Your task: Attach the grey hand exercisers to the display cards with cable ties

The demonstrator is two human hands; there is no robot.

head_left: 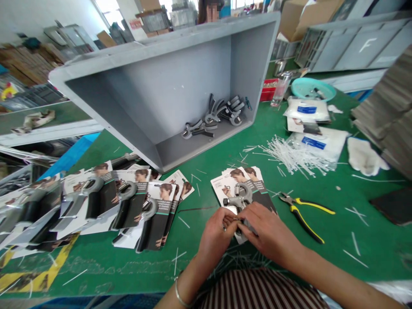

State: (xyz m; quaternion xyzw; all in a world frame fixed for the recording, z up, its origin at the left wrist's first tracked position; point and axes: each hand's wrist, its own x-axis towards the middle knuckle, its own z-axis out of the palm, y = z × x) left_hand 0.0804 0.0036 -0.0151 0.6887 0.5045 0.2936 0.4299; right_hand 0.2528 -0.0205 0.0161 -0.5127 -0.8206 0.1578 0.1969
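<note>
A grey hand grip strengthener (241,198) lies on its printed backing card (224,183) in front of me, with more cards fanned out beneath. My left hand (216,234) is closed at the card's lower left, thumb and fingers pinched together near the tool's handles. What that pinch holds is too small to make out. My right hand (272,234) is curled over the strengthener's lower part from the right and hides it. Both thumbs come close together over the card. Yellow-and-black cutting pliers (304,212) rest to the right of my right hand.
A grey crate (199,75) on its side holds several grip strengtheners (222,113). Carded strengtheners (156,210) are piled at the left. White cable ties (296,156), plastic bags (322,143), a glove (367,156), a turquoise basin (312,88) and cardboard (386,107) are at the right.
</note>
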